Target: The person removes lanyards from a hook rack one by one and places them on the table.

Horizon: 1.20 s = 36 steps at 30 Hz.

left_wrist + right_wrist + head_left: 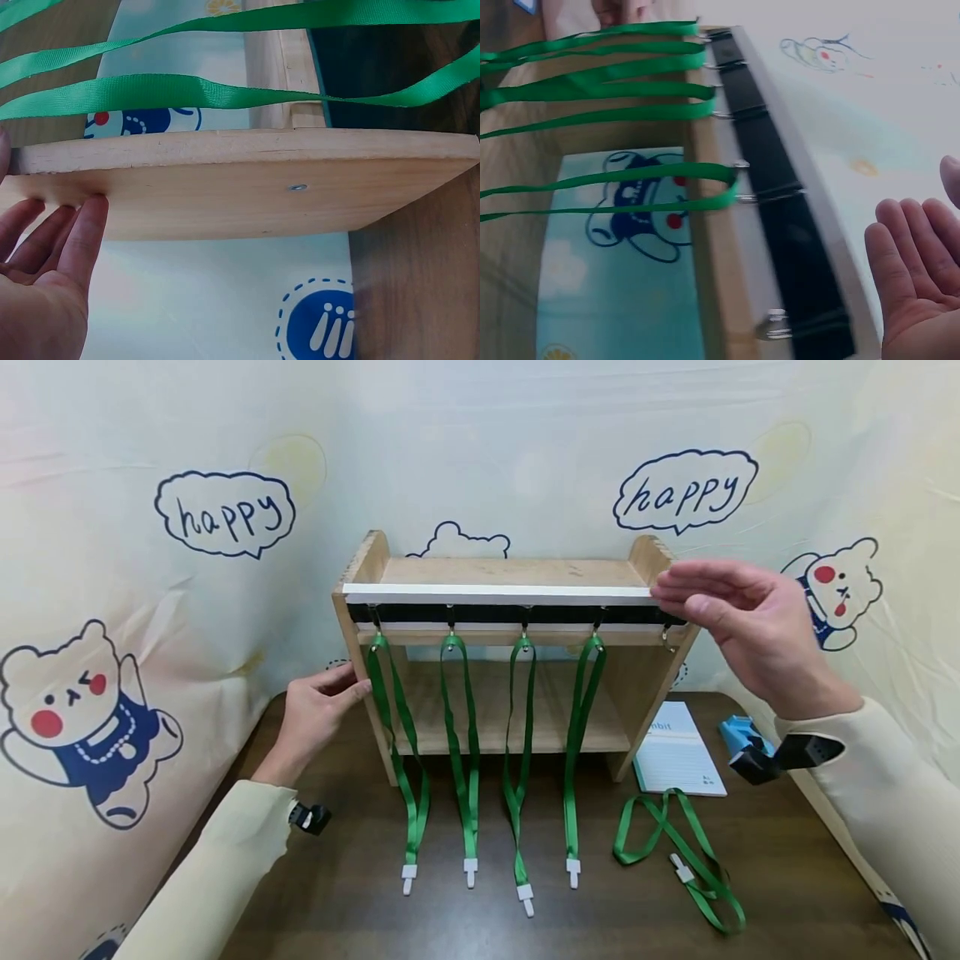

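Observation:
A small wooden shelf (651, 693) stands on the table, a black strip with metal hooks (487, 613) along its top front. Several green lanyards (573, 752) hang from these hooks, white clips at their lower ends. At the strip's right end, one hook (667, 639) carries nothing. My left hand (318, 710) holds the shelf's left side panel (225, 195), thumb at the front edge and fingertips against the outer face. Beside the top right corner my right hand (757, 627) is raised, fingers straight and palm (930, 330) bare. Another green lanyard (681, 868) lies looped on the table at the right.
A pale blue notebook (678, 756) lies right of the shelf, with a small blue object (742, 731) beyond it, partly behind the right wrist's black camera (787, 756). A printed cloth (480, 443) surrounds the brown table (315, 893) at the back and sides.

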Tool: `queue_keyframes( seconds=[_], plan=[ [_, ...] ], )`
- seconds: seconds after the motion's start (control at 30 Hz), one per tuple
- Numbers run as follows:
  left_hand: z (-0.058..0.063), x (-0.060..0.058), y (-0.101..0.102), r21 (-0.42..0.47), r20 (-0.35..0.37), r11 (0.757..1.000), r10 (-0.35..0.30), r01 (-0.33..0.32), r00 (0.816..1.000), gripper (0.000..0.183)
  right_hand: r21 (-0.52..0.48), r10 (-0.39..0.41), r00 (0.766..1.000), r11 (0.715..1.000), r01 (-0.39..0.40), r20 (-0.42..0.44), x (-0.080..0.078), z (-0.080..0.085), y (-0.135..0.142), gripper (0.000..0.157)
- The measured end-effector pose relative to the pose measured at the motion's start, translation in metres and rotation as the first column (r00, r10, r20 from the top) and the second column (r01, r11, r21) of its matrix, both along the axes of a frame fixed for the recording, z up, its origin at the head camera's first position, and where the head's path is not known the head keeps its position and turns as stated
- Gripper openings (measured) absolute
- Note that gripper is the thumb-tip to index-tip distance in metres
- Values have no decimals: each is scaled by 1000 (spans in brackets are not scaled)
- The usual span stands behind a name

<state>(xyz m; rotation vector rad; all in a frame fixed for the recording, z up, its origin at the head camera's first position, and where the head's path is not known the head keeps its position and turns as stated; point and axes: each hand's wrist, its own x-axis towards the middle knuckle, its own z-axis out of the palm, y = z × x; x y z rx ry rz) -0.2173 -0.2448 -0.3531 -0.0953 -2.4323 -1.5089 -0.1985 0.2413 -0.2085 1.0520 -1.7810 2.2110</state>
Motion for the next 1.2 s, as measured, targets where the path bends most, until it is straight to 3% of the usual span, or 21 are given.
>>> queue_keyframes(
  seconds=[0.17, 0.27, 0.47, 0.53, 0.6, 0.87, 1.13, 1.2],
  plan=[
    [-1, 0, 0, 7, 0, 1000, -1, 1, 1000, 60, 140, -76, 997, 987, 75, 4, -1, -17, -11, 34],
    [-1, 0, 0, 10, -4, 1000, 0, 0, 1000, 60, 238, -178, 984, 955, 177, -16, 0, -26, -18, 34],
    [-1, 1, 1, 6, -2, 1000, -2, 2, 1000, 60, 430, -404, 906, 800, 418, -129, 4, -42, -30, 37],
    [-1, 1, 1, 2, -2, 1000, -2, 2, 1000, 60, 450, -434, 891, 774, 444, -133, 5, -46, -34, 38],
    [-1, 1, 1, 0, -5, 1000, -2, 2, 1000, 60, 450, -453, 882, 766, 460, -131, 5, -49, -36, 38],
    [-1, 1, 0, 1, -6, 1000, -1, 1, 1000, 59, 407, -464, 876, 781, 473, -128, 5, -54, -44, 36],
    [-1, 0, 0, 6, 2, 1000, -2, 2, 1000, 61, 423, -489, 862, 760, 494, -129, 5, -61, -50, 38],
    [0, 0, 0, 3, 1, 1000, 0, 0, 1000, 61, 421, -488, 866, 767, 485, -109, 5, -63, -51, 38]
  ],
)
